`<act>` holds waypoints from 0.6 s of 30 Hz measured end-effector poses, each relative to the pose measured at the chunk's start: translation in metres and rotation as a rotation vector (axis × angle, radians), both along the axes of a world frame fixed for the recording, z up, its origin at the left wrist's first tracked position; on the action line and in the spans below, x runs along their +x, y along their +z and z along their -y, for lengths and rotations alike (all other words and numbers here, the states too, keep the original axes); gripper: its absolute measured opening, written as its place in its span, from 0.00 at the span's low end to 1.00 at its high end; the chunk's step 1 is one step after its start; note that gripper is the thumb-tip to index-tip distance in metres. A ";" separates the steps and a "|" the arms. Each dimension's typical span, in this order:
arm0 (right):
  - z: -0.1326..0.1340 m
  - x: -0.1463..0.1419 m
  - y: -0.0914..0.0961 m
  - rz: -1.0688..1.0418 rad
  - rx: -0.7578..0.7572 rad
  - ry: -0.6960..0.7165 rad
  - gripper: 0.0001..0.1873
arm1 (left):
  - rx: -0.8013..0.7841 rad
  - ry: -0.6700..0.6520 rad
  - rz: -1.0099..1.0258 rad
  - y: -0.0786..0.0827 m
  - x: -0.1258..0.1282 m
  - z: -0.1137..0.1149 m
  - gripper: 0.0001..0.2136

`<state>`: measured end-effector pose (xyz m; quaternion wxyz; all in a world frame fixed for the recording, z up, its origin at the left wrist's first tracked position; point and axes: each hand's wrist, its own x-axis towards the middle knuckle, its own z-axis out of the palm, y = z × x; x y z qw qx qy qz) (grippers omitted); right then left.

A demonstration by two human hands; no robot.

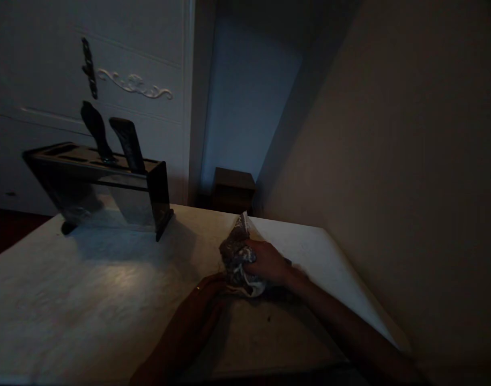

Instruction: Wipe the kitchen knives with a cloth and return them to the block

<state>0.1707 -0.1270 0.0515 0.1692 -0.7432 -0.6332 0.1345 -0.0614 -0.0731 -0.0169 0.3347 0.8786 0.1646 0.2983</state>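
Note:
A crumpled dark cloth with whitish patches and a pale edge lies bunched on the white tabletop. My right hand is closed on its right side, with the fingers partly buried in the folds. To the lower left, my left hand rests low on the tabletop, fingers stretched toward the cloth, the tips at its edge. A ring shows on one of its fingers. Dim light hides whether those fingertips press on the cloth.
A knife holder with dark end panels stands at the table's back left, two dark-handled knives upright in it. A wall runs along the right. Beyond the table are a white panelled door and a small brown cabinet.

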 end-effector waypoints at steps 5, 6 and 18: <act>0.029 0.045 0.014 -0.335 0.067 -0.134 0.16 | 0.023 0.124 0.071 -0.012 -0.004 -0.003 0.14; 0.039 0.055 0.020 -0.410 0.076 -0.141 0.15 | 0.030 0.130 0.077 -0.015 -0.004 -0.003 0.14; 0.189 0.151 0.119 -0.015 0.284 -0.817 0.17 | 0.107 0.032 0.073 -0.017 -0.003 -0.008 0.17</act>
